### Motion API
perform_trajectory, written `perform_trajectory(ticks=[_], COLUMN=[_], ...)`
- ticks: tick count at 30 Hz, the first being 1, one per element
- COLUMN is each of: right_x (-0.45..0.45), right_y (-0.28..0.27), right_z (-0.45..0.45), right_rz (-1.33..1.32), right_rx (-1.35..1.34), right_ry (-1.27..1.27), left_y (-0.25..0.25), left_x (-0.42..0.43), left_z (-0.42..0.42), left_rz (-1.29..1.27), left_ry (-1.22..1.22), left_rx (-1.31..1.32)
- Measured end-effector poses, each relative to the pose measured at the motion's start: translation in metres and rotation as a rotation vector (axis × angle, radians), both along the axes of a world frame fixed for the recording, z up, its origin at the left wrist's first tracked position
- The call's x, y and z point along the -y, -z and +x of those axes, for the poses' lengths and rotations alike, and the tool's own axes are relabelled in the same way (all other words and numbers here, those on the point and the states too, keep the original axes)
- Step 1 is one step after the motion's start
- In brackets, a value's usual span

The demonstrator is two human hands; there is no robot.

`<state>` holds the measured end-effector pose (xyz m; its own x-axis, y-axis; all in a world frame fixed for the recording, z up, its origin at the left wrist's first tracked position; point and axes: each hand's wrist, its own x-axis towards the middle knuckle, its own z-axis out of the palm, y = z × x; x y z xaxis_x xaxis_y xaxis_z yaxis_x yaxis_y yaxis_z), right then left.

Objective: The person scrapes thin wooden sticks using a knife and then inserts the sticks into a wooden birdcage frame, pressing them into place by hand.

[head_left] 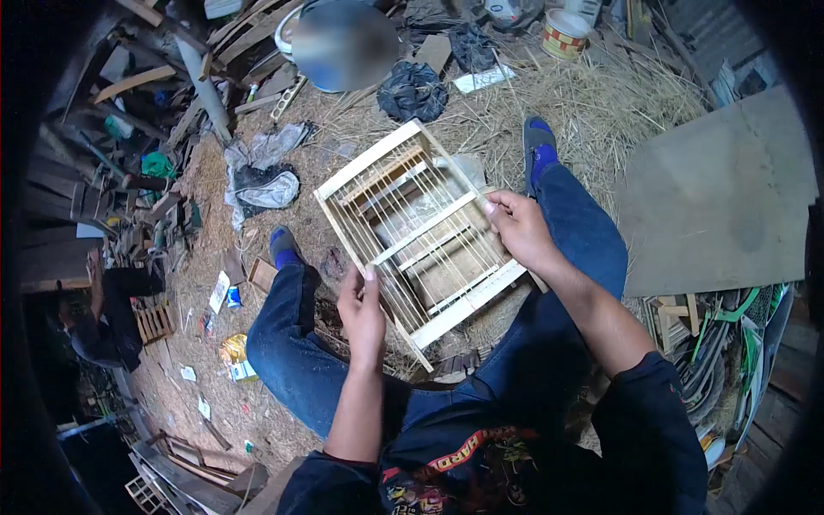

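Observation:
A wooden cage (427,230) with pale slats and thin parallel bars is held tilted in front of my lap. My left hand (361,311) grips its left side rail, with the thumb up along the wood. On the opposite side, my right hand (518,225) pinches the frame near the end of the middle crossbar. Through the bars I see a flat wooden panel inside the lower half. Part of the cage's underside is hidden.
Straw and litter cover the floor. A large flat board (719,193) lies on the right. Scrap wood (154,202) is heaped at left, near another person (107,313). A black plastic bag (412,91) and a bucket (565,34) stand farther ahead.

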<state>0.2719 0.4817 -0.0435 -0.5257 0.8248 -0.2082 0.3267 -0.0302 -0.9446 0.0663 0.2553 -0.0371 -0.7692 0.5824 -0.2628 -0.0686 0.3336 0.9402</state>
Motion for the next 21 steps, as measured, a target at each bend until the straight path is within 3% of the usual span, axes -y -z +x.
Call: perform_trajectory(ticks=[2, 6, 10, 12, 15, 19, 21], right_x=[0.009, 0.032, 0.06, 0.076, 0.094, 0.118, 0.124], right_y=[-0.008, -0.012, -0.022, -0.019, -0.017, -0.018, -0.015], right_z=[-0.001, 0.001, 0.004, 0.005, 0.001, -0.011, -0.019], right_rz=[0.072, -0.034, -0.154, -0.338, -0.384, -0.478, -0.506], right_rx=[-0.001, -0.123, -0.135, -0.275, -0.315, -0.304, -0.338], right_ry=[0.005, 0.065, 0.079, 0.11, 0.101, 0.109, 0.131], left_y=[-0.005, -0.05, -0.055, -0.056, -0.071, -0.046, -0.041], left_x=[-0.004, -0.027, -0.058, -0.075, -0.099, -0.131, -0.148], left_z=[-0.01, -0.058, -0.113, -0.132, -0.141, -0.16, -0.16], left_rz=[-0.003, -0.186, -0.154, -0.091, -0.127, -0.017, -0.002], left_ry=[-0.044, 0.171, 0.404, 0.574, 0.778, 0.86, 0.945], left_rx=[-0.086, -0.358, -0.621, -0.605, -0.627, -0.557, -0.664])
